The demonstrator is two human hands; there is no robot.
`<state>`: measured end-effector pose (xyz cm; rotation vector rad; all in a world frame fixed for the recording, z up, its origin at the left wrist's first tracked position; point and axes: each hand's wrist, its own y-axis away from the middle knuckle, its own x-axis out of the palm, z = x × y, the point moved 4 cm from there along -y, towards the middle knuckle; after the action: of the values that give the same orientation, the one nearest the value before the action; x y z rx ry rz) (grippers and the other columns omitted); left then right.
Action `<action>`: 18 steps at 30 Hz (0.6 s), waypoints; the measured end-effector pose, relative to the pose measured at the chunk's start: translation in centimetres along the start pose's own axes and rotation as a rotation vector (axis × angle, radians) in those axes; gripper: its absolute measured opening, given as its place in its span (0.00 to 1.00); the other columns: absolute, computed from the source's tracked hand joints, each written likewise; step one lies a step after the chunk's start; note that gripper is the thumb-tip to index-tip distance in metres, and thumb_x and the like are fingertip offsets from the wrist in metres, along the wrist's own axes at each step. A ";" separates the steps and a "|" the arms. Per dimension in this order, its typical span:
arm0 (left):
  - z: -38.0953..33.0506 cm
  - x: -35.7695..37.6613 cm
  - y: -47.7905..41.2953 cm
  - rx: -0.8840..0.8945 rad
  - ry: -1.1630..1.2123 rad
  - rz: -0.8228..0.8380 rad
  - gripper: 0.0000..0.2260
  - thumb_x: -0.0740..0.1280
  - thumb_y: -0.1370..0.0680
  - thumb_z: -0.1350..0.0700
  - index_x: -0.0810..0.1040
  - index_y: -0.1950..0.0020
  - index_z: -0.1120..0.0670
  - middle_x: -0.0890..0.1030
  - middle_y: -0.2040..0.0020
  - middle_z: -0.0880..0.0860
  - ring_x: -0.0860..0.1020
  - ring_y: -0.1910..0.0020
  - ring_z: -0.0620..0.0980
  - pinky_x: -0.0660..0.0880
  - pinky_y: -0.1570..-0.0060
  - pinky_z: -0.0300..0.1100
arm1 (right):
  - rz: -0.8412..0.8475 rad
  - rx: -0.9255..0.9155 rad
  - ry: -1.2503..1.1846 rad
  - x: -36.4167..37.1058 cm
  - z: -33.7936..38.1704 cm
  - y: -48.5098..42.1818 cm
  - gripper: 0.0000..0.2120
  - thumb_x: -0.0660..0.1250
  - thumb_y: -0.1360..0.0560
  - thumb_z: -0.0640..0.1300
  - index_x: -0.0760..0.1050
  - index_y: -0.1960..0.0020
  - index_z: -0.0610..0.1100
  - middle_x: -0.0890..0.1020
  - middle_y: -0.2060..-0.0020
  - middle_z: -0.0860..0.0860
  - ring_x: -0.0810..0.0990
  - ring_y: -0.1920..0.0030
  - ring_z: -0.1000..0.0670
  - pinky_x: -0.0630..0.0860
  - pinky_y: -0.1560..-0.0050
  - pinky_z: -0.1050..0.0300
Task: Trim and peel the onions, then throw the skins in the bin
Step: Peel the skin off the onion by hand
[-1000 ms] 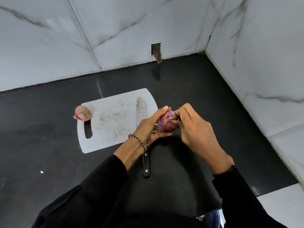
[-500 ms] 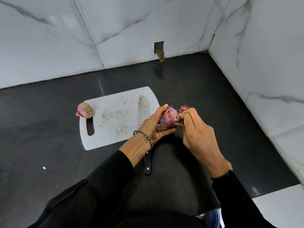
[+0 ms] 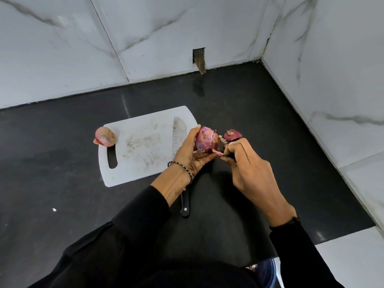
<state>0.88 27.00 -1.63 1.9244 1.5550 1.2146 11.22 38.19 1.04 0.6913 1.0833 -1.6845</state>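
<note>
My left hand [image 3: 192, 154] grips a partly peeled red onion [image 3: 205, 140] just right of the white cutting board [image 3: 135, 163]. My right hand [image 3: 247, 163] pinches a strip of onion skin [image 3: 230, 136] that ends in a dark red cap, pulled away to the right of the onion. A second, unpeeled onion [image 3: 105, 136] lies at the board's far left corner. A knife [image 3: 178, 133] lies on the board's right side, its black handle [image 3: 185, 206] reaching toward me under my left wrist.
The black counter [image 3: 270, 132] meets white marble walls at the back and on the right. A small rectangular hole [image 3: 199, 59] sits in the back wall. A white speck [image 3: 54, 209] lies on the counter at the left.
My right hand has pulled the skin with its dark cap off the onion toward the right. My left hand has turned the onion, showing more of its pink surface.
</note>
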 end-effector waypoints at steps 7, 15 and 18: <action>-0.7 -1.3 0.0 -0.040 -0.084 0.078 0.25 0.69 0.25 0.41 0.78 0.40 0.60 0.83 0.53 0.64 0.81 0.65 0.55 0.81 0.67 0.44 | -0.089 0.144 -0.065 -0.2 -1.4 0.3 0.06 0.64 0.18 0.47 0.76 0.44 0.46 0.76 0.49 0.55 0.75 0.58 0.55 0.77 0.68 0.48; -0.8 -0.7 0.8 0.093 -0.279 0.150 0.16 0.66 0.23 0.43 0.77 0.51 0.56 0.81 0.63 0.58 0.77 0.71 0.52 0.76 0.67 0.43 | -0.128 0.134 -0.105 -0.5 -0.9 -0.4 0.08 0.67 0.19 0.49 0.81 0.43 0.48 0.81 0.51 0.56 0.76 0.57 0.60 0.79 0.61 0.53; -1.0 -0.4 0.9 0.132 -0.371 0.218 0.17 0.65 0.23 0.42 0.78 0.52 0.57 0.81 0.66 0.56 0.76 0.71 0.50 0.73 0.67 0.43 | -0.146 0.049 -0.189 -1.5 0.1 -0.8 0.11 0.68 0.19 0.52 0.80 0.40 0.48 0.79 0.48 0.56 0.78 0.56 0.56 0.78 0.62 0.55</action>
<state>0.62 26.14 -0.56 2.2957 1.2855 0.7841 11.03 38.84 2.61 0.4820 0.9804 -1.8661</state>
